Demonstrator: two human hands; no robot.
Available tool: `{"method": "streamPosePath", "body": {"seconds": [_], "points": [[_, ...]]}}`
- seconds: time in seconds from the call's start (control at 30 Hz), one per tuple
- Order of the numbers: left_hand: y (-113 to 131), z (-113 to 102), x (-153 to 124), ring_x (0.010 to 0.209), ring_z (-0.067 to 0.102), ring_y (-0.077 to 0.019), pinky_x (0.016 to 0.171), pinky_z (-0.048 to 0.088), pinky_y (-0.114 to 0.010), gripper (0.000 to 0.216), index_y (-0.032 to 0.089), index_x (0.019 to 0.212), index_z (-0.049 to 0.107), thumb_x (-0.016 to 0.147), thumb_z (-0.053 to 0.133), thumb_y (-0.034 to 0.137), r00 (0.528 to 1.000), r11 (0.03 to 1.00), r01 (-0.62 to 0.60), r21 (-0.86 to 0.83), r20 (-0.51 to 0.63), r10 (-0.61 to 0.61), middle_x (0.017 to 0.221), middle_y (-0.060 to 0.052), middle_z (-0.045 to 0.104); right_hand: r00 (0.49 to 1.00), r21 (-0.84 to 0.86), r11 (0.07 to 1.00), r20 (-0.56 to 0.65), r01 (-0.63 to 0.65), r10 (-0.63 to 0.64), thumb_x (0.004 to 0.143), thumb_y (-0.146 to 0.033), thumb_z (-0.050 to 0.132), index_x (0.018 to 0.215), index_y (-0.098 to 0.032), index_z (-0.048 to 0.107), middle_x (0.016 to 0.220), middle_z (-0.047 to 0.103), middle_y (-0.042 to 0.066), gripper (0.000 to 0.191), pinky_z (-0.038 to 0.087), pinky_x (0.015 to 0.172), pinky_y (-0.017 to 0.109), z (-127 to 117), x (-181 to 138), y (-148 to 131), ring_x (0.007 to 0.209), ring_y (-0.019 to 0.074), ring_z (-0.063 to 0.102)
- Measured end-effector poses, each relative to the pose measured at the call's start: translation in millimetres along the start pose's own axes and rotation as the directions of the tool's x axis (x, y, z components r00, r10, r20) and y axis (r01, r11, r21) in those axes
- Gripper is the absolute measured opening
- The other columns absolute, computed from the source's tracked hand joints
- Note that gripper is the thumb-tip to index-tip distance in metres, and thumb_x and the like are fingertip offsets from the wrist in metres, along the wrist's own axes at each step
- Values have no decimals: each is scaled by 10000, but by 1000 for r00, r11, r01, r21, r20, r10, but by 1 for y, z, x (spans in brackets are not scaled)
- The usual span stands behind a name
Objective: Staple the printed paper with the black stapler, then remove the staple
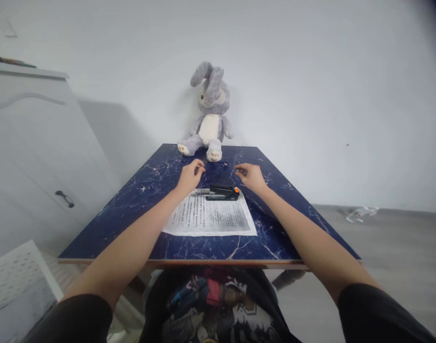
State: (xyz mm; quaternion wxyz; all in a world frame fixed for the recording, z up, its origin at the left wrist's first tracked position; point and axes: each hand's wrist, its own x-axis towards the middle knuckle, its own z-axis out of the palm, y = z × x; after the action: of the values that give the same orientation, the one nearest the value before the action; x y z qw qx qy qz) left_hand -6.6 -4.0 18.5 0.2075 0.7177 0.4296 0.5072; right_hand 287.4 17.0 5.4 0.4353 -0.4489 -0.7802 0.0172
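My left hand (191,175) hovers over the table left of the stapler, fingers loosely curled and a gap between thumb and fingertips, with nothing visible in it. Across from it, my right hand (252,176) has its thumb and fingers drawn together. Something small and greyish may sit between those fingertips, but I cannot make it out. Between and below the hands lies a black stapler (225,194) with an orange part at its right end and a metal piece sticking out at the left. It rests on the upper part of a printed paper sheet (211,221).
A grey plush rabbit (210,124) sits at the table's far edge against the white wall. The blue marbled table (132,209) narrows away from me. A white cabinet (35,157) stands at left, and a clear plastic item (361,214) lies on the floor at right.
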Motion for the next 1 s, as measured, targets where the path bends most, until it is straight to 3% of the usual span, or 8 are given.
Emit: {"method": "streamPosePath", "body": {"seconds": [0.07, 0.13, 0.27, 0.37, 0.5, 0.7, 0.87, 1.0], "points": [[-28, -11, 10, 1087, 663, -279, 1112, 423, -417, 131, 200, 969, 683, 909, 571, 165, 999, 983, 28, 181, -39, -21, 1080, -125, 730, 979, -140, 973, 60, -184, 193, 803, -139, 687, 994, -166, 806, 878, 788, 90, 226, 586, 848, 369, -6, 1, 34, 811, 233, 734], [-55, -19, 16, 1298, 570, -320, 1206, 324, -457, 209, 186, 1052, 701, 871, 605, 144, 999, 953, 49, 299, -9, -49, 1321, -172, 663, 941, -210, 932, 103, -296, 322, 783, -128, 700, 950, -159, 812, 860, 791, 98, 204, 585, 842, 349, -10, -1, 61, 825, 241, 746], [-87, -21, 15, 1530, 329, -361, 1267, 146, -577, 347, 197, 1217, 675, 871, 650, 197, 978, 923, 128, 363, 109, -179, 1597, -164, 467, 934, -222, 937, 177, -270, 311, 800, -126, 690, 958, -163, 819, 909, 798, 98, 207, 575, 876, 343, -7, -2, 81, 844, 238, 742], [-95, -17, 15, 1512, 372, -356, 1271, 140, -567, 264, 178, 1110, 710, 851, 659, 192, 960, 938, 186, 293, 148, -237, 1514, -181, 558, 965, -249, 958, 179, -142, 189, 798, -147, 697, 1077, -155, 799, 1052, 784, 120, 298, 549, 963, 408, -1, -1, 76, 944, 260, 719], [-95, -16, 20, 1293, 582, -338, 1210, 336, -424, 101, 214, 822, 735, 742, 727, 153, 974, 975, 197, 100, 91, -206, 1177, -171, 720, 993, -271, 962, 106, -29, 60, 789, -169, 684, 1056, -152, 788, 1089, 753, 132, 288, 513, 1014, 472, 4, 0, 60, 1008, 284, 677], [-89, -17, 25, 892, 642, -271, 981, 485, -371, 141, 212, 675, 702, 702, 729, 76, 985, 968, 147, 205, 61, -163, 776, -82, 612, 995, -210, 978, 100, -5, 26, 784, -141, 614, 951, -156, 787, 965, 735, 105, 241, 532, 919, 410, 6, -3, 40, 894, 251, 663], [-82, -19, 21, 886, 607, -253, 954, 476, -356, 209, 202, 594, 635, 669, 755, 49, 995, 944, 93, 317, 7, -100, 835, -67, 566, 996, -132, 990, 85, 41, -30, 782, -136, 611, 890, -170, 775, 967, 739, 96, 199, 523, 908, 416, 6, -3, 22, 882, 246, 658], [-63, -16, 17, 785, 595, -206, 878, 475, -325, 136, 207, 726, 648, 775, 716, 101, 994, 960, 109, 258, -28, -105, 842, -53, 597, 976, 145, 986, 187, 86, -113, 911, -302, 628, 973, -178, 767, 1023, 755, 87, 197, 533, 799, 343, 1, -4, -9, 900, 223, 679]]}}
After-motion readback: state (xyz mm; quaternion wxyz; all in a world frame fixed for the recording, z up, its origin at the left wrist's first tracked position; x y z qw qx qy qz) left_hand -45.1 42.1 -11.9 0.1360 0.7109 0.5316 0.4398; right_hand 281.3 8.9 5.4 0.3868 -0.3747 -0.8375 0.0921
